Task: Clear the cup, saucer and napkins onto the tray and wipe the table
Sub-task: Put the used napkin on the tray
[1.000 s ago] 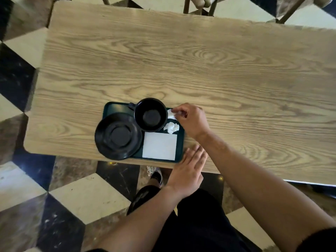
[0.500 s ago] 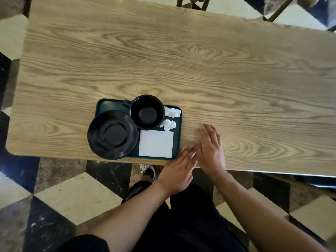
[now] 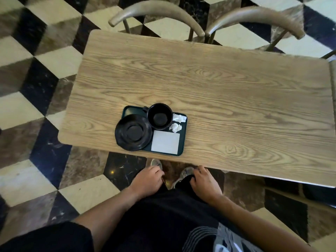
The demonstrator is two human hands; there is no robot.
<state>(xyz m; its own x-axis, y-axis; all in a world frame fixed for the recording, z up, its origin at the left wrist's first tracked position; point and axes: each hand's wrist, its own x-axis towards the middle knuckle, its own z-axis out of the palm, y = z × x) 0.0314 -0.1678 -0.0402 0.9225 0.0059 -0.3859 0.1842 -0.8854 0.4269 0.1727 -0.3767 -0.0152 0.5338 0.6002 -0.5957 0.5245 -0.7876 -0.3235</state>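
Both hands have left the tabletop [image 3: 218, 91] and now hang empty, loosely curled, at the thighs, so the tray [image 3: 183, 142] is loaded and only wiping remains.

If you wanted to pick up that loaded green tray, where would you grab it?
Probably by its two short ends, one hand each. The tray lies at the table's near edge. On the left the black saucer overhangs the rim, so fingers would go under the tray below it. The right rim is bare beside the crumpled napkins. Lift level: the cup stands loose.
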